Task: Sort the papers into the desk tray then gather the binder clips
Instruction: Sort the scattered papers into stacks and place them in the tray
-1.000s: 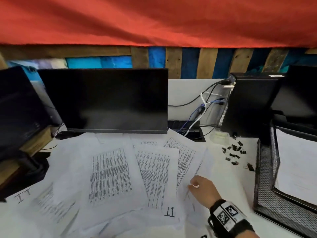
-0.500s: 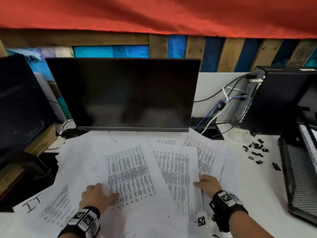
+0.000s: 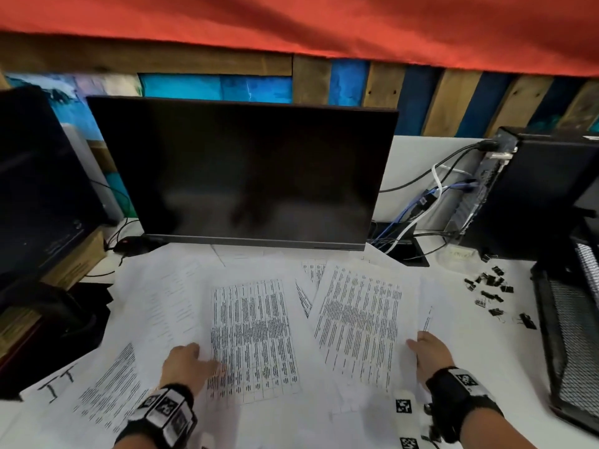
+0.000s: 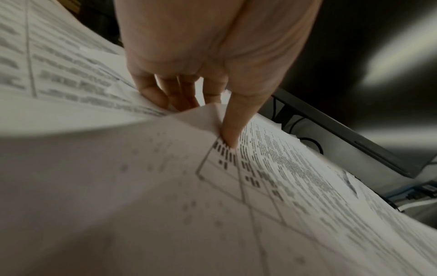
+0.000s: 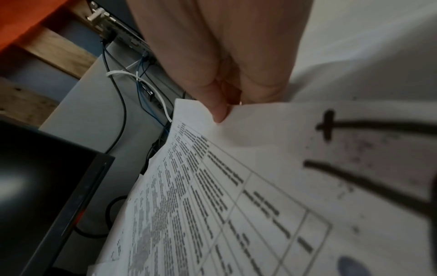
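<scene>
Under both hands, printed papers (image 3: pixel 252 335) lie spread across the desk (image 3: pixel 470 335). Left hand (image 3: pixel 186 362) pinches one sheet's edge, thumb on top; right hand (image 3: pixel 431 351) pinches another sheet (image 3: pixel 359 322). Beyond the right hand's grip sit binder clips (image 3: pixel 491 291), then the mesh tray (image 3: pixel 570 335).

Office desk: monitor (image 3: pixel 249 176), computer tower (image 3: pixel 544 196), cables (image 3: pixel 418 209), printed papers (image 3: pixel 256 338)

Both forearms are reaching forward, each wearing a black wrist strap. The left hand (image 3: pixel 186 362) is pinching a sheet between thumb and curled fingers. The right hand (image 3: pixel 429 353) is pinching another sheet's edge.
</scene>
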Available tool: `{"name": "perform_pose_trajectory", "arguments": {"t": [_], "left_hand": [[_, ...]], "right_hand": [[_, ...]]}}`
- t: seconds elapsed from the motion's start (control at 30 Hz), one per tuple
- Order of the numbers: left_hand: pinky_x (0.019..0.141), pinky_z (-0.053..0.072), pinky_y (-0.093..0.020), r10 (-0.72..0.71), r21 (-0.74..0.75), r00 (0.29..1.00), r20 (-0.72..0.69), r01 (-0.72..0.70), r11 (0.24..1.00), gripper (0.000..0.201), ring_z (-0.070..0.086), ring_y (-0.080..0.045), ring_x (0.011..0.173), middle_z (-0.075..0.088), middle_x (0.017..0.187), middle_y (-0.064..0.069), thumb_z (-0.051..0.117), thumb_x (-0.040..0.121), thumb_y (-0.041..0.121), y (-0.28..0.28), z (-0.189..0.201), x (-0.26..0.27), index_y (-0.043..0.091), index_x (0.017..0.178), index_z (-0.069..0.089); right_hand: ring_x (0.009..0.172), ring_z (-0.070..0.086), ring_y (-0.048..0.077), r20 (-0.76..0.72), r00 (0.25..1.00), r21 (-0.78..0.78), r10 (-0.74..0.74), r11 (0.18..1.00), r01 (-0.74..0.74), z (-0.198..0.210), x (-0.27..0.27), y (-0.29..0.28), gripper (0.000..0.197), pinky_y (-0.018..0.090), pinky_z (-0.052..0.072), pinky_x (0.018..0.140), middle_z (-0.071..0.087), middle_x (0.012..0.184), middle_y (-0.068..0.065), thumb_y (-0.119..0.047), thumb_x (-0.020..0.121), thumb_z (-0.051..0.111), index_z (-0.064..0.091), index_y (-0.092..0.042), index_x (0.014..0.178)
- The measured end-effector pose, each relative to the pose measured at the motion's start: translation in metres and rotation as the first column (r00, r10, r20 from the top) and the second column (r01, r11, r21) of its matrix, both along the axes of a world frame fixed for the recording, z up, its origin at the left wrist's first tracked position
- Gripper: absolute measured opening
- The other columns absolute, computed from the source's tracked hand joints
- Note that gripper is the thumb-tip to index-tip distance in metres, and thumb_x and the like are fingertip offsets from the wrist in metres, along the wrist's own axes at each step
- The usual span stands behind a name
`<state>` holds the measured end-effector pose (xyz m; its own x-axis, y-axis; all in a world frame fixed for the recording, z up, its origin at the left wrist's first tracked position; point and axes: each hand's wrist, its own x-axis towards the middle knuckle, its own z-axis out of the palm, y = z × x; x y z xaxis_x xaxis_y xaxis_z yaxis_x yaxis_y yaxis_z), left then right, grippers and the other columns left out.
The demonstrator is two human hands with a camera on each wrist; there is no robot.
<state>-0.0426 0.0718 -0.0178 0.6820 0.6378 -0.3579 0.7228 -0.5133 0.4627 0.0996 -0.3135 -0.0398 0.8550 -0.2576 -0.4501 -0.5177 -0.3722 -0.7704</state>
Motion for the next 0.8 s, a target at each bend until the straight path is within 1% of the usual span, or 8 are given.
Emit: {"name": "perform_pose_trajectory", "arguments": {"t": [0.07, 0.13, 0.23, 0.47, 0.57, 0.7, 0.77, 0.8], "left_hand": [[0.068, 0.041, -0.037, 0.041, -0.074, 0.993, 0.110, -0.033, 0.997, 0.018, 0.047, -0.023, 0.069, 0.051, 0.072, -0.007, 0.062, 0.083, 0.014, 0.000, -0.004, 0.000, -0.003, 0.083, 0.056], [0.090, 0.044, -0.043, 0.094, -0.128, 0.981, 0.170, -0.072, 0.989, 0.034, 0.057, -0.032, 0.098, 0.063, 0.107, -0.019, 0.058, 0.087, 0.012, 0.000, -0.007, -0.001, -0.005, 0.116, 0.055], [0.111, 0.031, -0.045, 0.174, -0.183, 0.964, 0.203, -0.137, 0.974, 0.058, 0.043, -0.036, 0.128, 0.044, 0.140, -0.021, 0.061, 0.087, 0.013, 0.002, -0.007, -0.003, -0.004, 0.137, 0.038], [0.081, 0.053, -0.041, 0.230, -0.311, 0.915, 0.331, -0.124, 0.942, 0.019, 0.066, -0.031, 0.084, 0.071, 0.084, -0.012, 0.075, 0.073, 0.009, -0.001, 0.004, 0.000, 0.005, 0.090, 0.067], [0.073, 0.050, -0.032, 0.215, -0.383, 0.912, 0.349, -0.071, 0.921, 0.021, 0.065, -0.028, 0.082, 0.069, 0.080, -0.005, 0.077, 0.071, 0.007, -0.019, 0.008, 0.005, 0.008, 0.089, 0.065], [0.071, 0.048, -0.025, 0.139, -0.440, 0.929, 0.344, 0.029, 0.898, 0.027, 0.062, -0.024, 0.082, 0.066, 0.086, -0.003, 0.074, 0.075, 0.010, -0.044, 0.009, 0.012, 0.010, 0.098, 0.060], [0.070, 0.047, -0.022, 0.059, -0.428, 0.924, 0.377, 0.118, 0.896, 0.014, 0.062, -0.022, 0.086, 0.065, 0.084, 0.004, 0.068, 0.082, 0.021, -0.051, 0.013, 0.014, 0.017, 0.093, 0.060], [0.073, 0.048, -0.025, 0.017, -0.392, 0.923, 0.384, 0.146, 0.908, 0.011, 0.063, -0.023, 0.091, 0.065, 0.086, 0.004, 0.062, 0.086, 0.030, -0.050, 0.014, 0.013, 0.020, 0.088, 0.061]], "right_hand": [[0.077, 0.046, 0.027, 0.045, 0.995, 0.054, -0.089, 0.995, 0.086, 0.003, -0.003, -0.003, 0.010, 0.035, 0.037, 0.073, 0.049, 0.072, 0.010, 0.001, 0.090, 0.051, 0.047, -0.002, 0.081], [0.083, 0.047, 0.030, 0.092, 0.987, 0.054, -0.132, 0.990, 0.128, 0.009, -0.006, -0.009, 0.005, 0.040, 0.040, 0.080, 0.052, 0.082, 0.013, 0.002, 0.090, 0.051, 0.050, 0.006, 0.092], [0.106, 0.055, 0.040, 0.105, 0.974, 0.038, -0.203, 0.979, 0.200, 0.016, -0.003, -0.023, 0.033, 0.042, 0.042, 0.093, 0.057, 0.111, 0.020, -0.004, 0.091, 0.051, 0.051, 0.006, 0.122], [0.109, 0.056, 0.041, 0.096, 0.976, -0.016, -0.194, 0.980, 0.196, 0.030, 0.002, -0.042, 0.030, 0.046, 0.045, 0.096, 0.059, 0.121, 0.025, -0.009, 0.092, 0.050, 0.053, 0.005, 0.119], [0.105, 0.054, 0.034, 0.096, 0.977, 0.001, -0.191, 0.981, 0.192, 0.030, -0.003, -0.031, 0.031, 0.037, 0.040, 0.089, 0.056, 0.120, 0.017, -0.006, 0.093, 0.048, 0.050, 0.004, 0.122], [0.103, 0.056, 0.035, 0.014, 0.991, 0.067, -0.136, 0.989, 0.135, 0.027, -0.013, -0.006, 0.028, 0.036, 0.043, 0.081, 0.056, 0.122, 0.028, -0.003, 0.093, 0.046, 0.055, 0.009, 0.117], [0.093, 0.053, 0.030, 0.045, 0.993, 0.070, -0.109, 0.992, 0.106, 0.023, -0.015, 0.001, 0.027, 0.032, 0.041, 0.071, 0.059, 0.121, 0.024, -0.001, 0.090, 0.047, 0.056, 0.010, 0.113], [0.098, 0.053, 0.030, 0.064, 0.993, 0.046, -0.096, 0.995, 0.093, 0.022, -0.017, 0.004, 0.031, 0.033, 0.042, 0.078, 0.057, 0.124, 0.015, 0.000, 0.090, 0.048, 0.054, 0.008, 0.119]]}}
